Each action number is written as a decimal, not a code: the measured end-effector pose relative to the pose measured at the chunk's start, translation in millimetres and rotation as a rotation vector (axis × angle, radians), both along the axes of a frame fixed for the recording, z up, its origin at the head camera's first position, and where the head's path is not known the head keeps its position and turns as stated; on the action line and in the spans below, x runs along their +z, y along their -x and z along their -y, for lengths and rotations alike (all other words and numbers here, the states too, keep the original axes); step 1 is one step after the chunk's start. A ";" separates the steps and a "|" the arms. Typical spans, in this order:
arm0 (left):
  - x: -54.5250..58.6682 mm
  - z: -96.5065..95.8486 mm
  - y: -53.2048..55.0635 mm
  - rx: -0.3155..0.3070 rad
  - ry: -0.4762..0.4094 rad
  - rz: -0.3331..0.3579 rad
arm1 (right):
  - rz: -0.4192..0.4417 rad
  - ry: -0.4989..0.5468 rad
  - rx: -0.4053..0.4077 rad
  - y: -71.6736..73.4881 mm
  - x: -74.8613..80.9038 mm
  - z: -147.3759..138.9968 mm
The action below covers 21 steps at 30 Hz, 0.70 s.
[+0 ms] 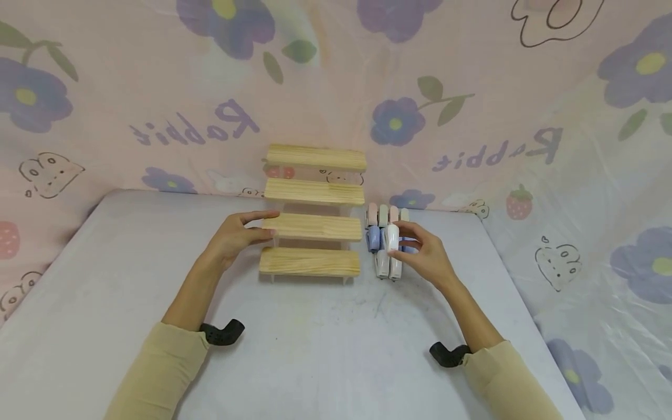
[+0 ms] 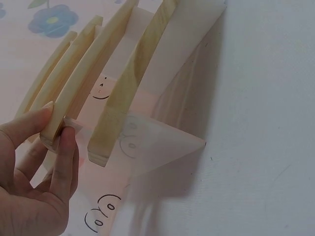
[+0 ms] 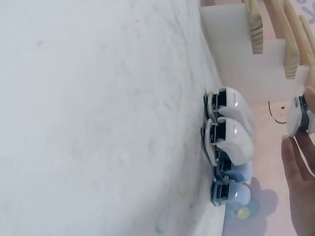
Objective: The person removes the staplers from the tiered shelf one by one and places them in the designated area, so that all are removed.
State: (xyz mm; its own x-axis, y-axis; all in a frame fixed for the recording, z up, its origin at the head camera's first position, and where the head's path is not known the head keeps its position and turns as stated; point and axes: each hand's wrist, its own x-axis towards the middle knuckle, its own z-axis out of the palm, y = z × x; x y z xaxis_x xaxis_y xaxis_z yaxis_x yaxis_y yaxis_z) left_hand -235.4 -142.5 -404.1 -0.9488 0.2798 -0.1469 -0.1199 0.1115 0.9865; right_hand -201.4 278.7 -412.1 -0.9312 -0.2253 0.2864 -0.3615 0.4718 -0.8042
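A four-step display rack point(image 1: 315, 227) with pale wooden boards and clear whitish side supports stands at the table's back. My left hand point(image 1: 231, 238) pinches the left end of the second board from the front point(image 2: 83, 78), thumb on one face and fingers on the other. My right hand point(image 1: 427, 256) holds a white mini stapler point(image 1: 392, 237) between thumb and fingers, raised above the other staplers beside the rack. In the right wrist view, two white staplers point(image 3: 234, 140) and blue ones point(image 3: 235, 193) sit on the table below that hand.
Behind the blue staplers point(image 1: 373, 238) stand pink point(image 1: 372, 214) and pale green ones point(image 1: 383, 216). A white cloth covers the table point(image 1: 315, 350). Patterned curtain point(image 1: 325, 76) hangs close behind the rack and along the sides. Black wrist mounts point(image 1: 224, 332) stick out from both forearms.
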 end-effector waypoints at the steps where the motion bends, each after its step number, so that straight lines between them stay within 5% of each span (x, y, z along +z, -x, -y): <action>1: -0.9 0.1 0.2 -0.001 0.000 -0.002 | 0.003 0.001 0.001 -0.9 -0.9 -1.8; 21: 0.3 -1.4 0.9 0.005 -0.009 -0.007 | 0.048 -0.033 -0.044 -17.9 -14.6 -35.3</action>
State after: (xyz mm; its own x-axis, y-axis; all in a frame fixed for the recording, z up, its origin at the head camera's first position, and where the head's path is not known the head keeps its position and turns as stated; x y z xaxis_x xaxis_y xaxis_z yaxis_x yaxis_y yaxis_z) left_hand -236.3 -141.0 -403.8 -0.9513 0.2761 -0.1374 -0.1132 0.1018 0.9883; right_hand -183.5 314.1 -426.7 -0.9528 -0.1925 0.2347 -0.3016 0.5126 -0.8039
